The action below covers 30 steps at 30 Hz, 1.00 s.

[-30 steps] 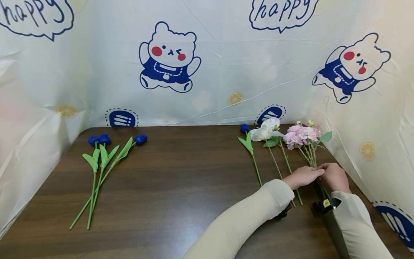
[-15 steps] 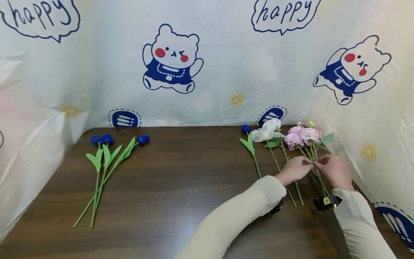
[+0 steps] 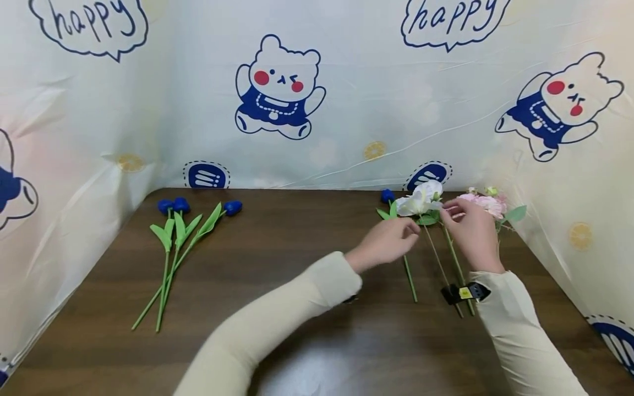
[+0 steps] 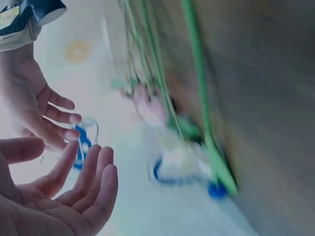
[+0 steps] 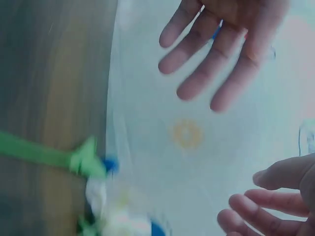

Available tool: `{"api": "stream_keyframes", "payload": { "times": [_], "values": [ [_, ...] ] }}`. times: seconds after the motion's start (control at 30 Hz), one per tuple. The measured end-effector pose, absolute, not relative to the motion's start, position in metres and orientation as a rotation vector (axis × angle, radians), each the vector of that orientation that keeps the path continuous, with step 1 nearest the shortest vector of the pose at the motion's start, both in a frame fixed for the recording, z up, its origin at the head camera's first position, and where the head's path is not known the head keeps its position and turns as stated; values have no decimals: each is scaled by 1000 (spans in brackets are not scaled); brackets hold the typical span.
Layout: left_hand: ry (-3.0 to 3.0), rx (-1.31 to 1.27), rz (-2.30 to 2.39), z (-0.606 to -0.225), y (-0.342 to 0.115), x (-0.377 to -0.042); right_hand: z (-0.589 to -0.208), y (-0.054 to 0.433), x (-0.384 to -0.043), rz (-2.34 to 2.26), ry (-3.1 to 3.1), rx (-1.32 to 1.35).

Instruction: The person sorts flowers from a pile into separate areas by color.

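Note:
My left hand (image 3: 386, 242) hovers over the stem of a single blue tulip (image 3: 388, 196), its fingers loosely bent around nothing. To its right, my right hand (image 3: 473, 234) is raised beside a white flower (image 3: 418, 201) and overlaps a bunch of pink flowers (image 3: 490, 206), hiding most of the bunch's stems. Both wrist views show relaxed, spread fingers with no object in them: the left hand (image 4: 59, 201) from its palm side, the right hand (image 5: 280, 201) at the lower right. In the left wrist view, the flowers lie beyond the fingertips, blurred.
Several flowers lie on the brown wooden table (image 3: 297, 247). Three blue tulips (image 3: 181, 205) with crossed green stems are at the left. A printed cloth curtain (image 3: 346, 82) rises behind the table and along both sides.
Both hands have come away from the pink flowers' stems and moved apart, the left hand going left toward the single tulip, the right hand up and left. The head view has turned slightly.

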<state>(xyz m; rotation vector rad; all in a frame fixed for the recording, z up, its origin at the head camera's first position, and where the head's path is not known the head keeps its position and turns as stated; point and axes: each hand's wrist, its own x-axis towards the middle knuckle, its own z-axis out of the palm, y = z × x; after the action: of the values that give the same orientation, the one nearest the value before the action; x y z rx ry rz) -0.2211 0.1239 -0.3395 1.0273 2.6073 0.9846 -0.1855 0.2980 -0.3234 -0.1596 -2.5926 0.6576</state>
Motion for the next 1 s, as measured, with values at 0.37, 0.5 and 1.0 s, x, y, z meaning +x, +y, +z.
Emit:
{"api": "stream_keyframes", "payload": {
  "times": [0.37, 0.5, 1.0],
  "values": [
    [2870, 835, 851, -336, -31, -225, -334, 186, -224, 805, -2629, 105],
    [2973, 693, 767, -338, -94, -226, -347, 139, -235, 858, -2705, 206],
    [2973, 130, 546, -362, -278, -235, -376, -20, -242, 886, -2864, 572]
  ]
}}
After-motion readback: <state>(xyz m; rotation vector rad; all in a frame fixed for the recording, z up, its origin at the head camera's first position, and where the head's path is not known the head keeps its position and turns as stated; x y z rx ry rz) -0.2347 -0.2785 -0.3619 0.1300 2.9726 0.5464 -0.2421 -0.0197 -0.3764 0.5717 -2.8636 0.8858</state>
